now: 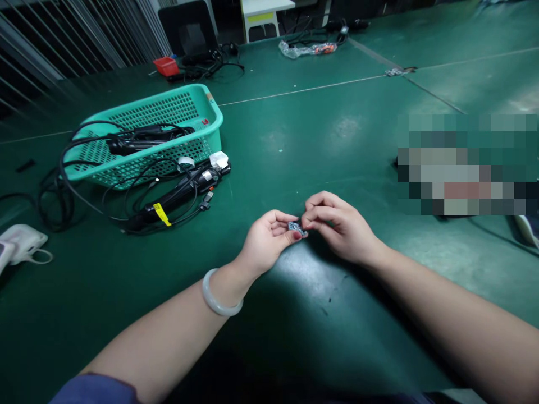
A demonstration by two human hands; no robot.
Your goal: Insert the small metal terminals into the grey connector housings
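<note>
Between thumb and fingers, my left hand [267, 241] grips a small blue-grey circuit board [296, 227] with tiny parts on it. My right hand [343, 227] meets the board's right end, its thumb and fingertips pinched together there. Whatever lies between those right fingertips is too small or hidden to name. Both hands are held above the green table [303, 314]. A pale bangle [221, 294] circles my left wrist.
At the left stands a turquoise basket [214, 132] with black cabled devices. In front of it lies a black handheld device [181, 193] with a yellow tag. A red bin [166, 66], a plastic-wrapped item [305, 49] and a white device [23, 244] also rest on the table.
</note>
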